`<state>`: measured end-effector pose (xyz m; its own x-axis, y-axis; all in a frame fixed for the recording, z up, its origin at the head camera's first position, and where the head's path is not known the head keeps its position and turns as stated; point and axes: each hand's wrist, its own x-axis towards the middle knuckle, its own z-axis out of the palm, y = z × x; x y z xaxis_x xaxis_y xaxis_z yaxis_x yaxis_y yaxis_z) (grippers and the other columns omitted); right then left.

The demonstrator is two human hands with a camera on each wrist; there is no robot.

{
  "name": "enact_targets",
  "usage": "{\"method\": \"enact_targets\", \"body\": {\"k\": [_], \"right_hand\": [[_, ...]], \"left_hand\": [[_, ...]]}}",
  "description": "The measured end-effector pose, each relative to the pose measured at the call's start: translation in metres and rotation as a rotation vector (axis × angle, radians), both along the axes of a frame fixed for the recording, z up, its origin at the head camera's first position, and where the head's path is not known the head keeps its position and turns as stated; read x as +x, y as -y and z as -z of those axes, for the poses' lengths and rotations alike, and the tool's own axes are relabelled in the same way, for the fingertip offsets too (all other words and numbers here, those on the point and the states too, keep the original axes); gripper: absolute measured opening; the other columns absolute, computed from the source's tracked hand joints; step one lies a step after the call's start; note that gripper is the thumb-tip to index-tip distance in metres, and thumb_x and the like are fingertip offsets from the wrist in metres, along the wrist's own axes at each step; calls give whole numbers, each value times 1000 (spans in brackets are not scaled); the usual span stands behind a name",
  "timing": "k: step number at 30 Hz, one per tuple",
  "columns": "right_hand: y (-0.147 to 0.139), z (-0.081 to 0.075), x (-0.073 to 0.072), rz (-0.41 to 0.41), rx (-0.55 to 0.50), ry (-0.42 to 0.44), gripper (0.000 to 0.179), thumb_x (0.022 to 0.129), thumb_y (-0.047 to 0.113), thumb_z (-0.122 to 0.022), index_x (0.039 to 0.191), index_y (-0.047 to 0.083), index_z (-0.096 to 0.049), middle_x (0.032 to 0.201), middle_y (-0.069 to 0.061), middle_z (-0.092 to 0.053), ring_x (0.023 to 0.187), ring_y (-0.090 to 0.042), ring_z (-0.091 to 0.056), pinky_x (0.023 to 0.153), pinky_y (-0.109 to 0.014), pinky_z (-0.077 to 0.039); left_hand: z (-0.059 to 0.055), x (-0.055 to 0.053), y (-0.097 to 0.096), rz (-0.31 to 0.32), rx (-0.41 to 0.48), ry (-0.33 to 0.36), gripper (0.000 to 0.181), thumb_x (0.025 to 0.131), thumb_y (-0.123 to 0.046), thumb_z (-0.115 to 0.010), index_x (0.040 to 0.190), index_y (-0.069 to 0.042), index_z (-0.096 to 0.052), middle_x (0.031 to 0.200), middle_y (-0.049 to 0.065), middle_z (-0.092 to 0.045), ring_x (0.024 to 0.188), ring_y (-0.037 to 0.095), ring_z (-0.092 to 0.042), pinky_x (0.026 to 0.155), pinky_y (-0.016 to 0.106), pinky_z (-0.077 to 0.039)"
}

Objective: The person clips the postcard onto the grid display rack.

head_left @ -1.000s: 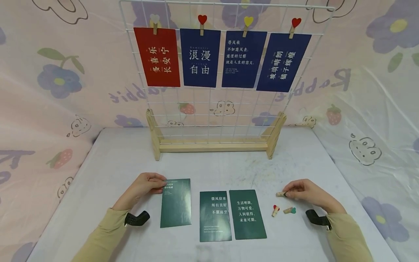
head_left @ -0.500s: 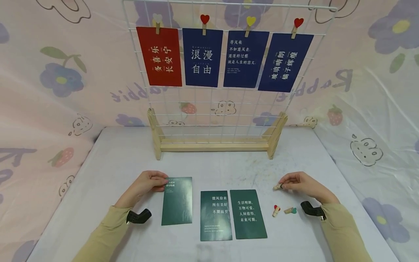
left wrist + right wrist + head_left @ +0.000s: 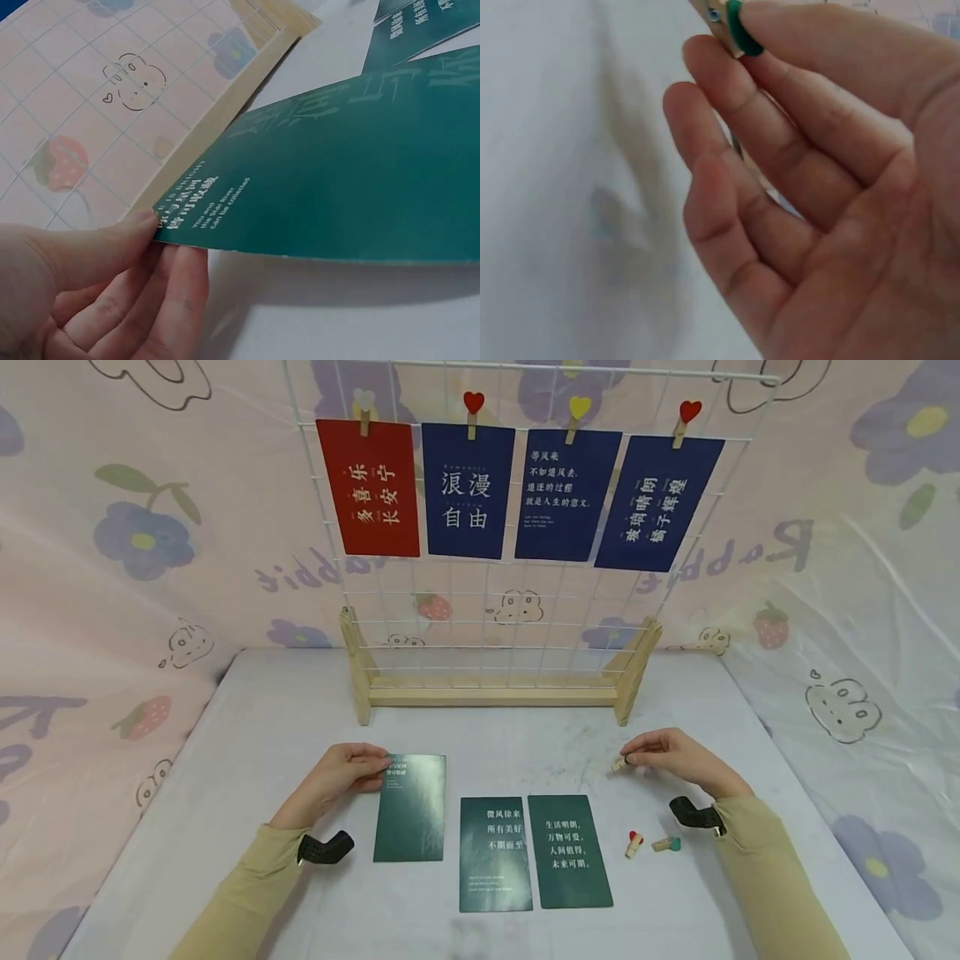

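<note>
My left hand (image 3: 339, 781) pinches a green card (image 3: 411, 810) at its upper left corner, thumb on top and fingers below. In the left wrist view the card (image 3: 345, 172) is raised off the white table, with a shadow beneath it. On the right, my right hand (image 3: 678, 760) holds a small wooden clothespin (image 3: 618, 764) between thumb and fingers. A dark green piece (image 3: 744, 30) on the clothespin shows at the thumb tip in the right wrist view. Two more green cards, one with three large lines (image 3: 495, 860) and one with a centred verse (image 3: 572, 852), lie flat between the hands.
Behind stands a white wire grid rack on a wooden base (image 3: 491, 697). Clipped along its top hang a red card (image 3: 369, 489) and three blue cards (image 3: 469, 493). A red-heart clothespin (image 3: 633, 845) and a green-heart clothespin (image 3: 664, 844) lie on the table (image 3: 300, 693).
My left hand has moved slightly forward and right with the green card. The right hand, holding the clothespin, has moved forward and left, away from the two clothespins on the table.
</note>
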<state>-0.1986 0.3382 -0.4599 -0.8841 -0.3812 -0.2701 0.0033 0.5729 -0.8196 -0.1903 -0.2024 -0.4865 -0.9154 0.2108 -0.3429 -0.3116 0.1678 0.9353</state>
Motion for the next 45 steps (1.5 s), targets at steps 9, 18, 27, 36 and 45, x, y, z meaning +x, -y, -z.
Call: {"method": "enact_targets", "body": {"k": [9, 18, 27, 36, 45], "right_hand": [[30, -16, -19, -20, -57, -20, 43, 93, 28, -65, 121, -4, -62, 108, -14, -68, 104, -33, -61, 88, -48, -49], [65, -27, -35, -74, -75, -45, 33, 91, 25, -68, 112, 1, -66, 105, -10, -68, 104, -29, -61, 90, -37, -49], [104, -44, -52, -162, -125, -121, 19, 91, 19, -67, 105, 5, -67, 101, -13, -67, 101, -43, -58, 86, -48, -49], [145, -54, -62, -200, -135, -203, 20, 92, 12, -65, 109, 2, -66, 103, -11, -67, 95, -25, -63, 85, -37, -51], [175, -69, -71, -115, -179, -330, 21, 93, 20, -65, 111, 9, -68, 105, -4, -67, 99, -26, -61, 86, -36, -51]], "left_hand": [[-5, -6, -6, 9, 32, -62, 34, 92, -11, -65, 117, 10, -55, 97, 12, -69, 82, 17, -67, 75, 30, -57], [-23, -19, -12, -45, 71, -111, 33, 92, -12, -66, 117, 8, -57, 95, 6, -69, 81, 13, -66, 82, 34, -55], [-40, -33, -22, -85, 88, -152, 37, 92, -20, -67, 118, 5, -57, 99, 5, -66, 85, 12, -65, 88, 35, -53], [-54, -44, -31, -128, 120, -177, 38, 91, -16, -67, 121, 6, -58, 95, 0, -68, 84, 10, -65, 81, 26, -54], [-66, -58, -29, -207, 213, -203, 33, 90, -9, -67, 117, 7, -58, 86, -3, -68, 75, 9, -65, 80, 27, -55]]}}
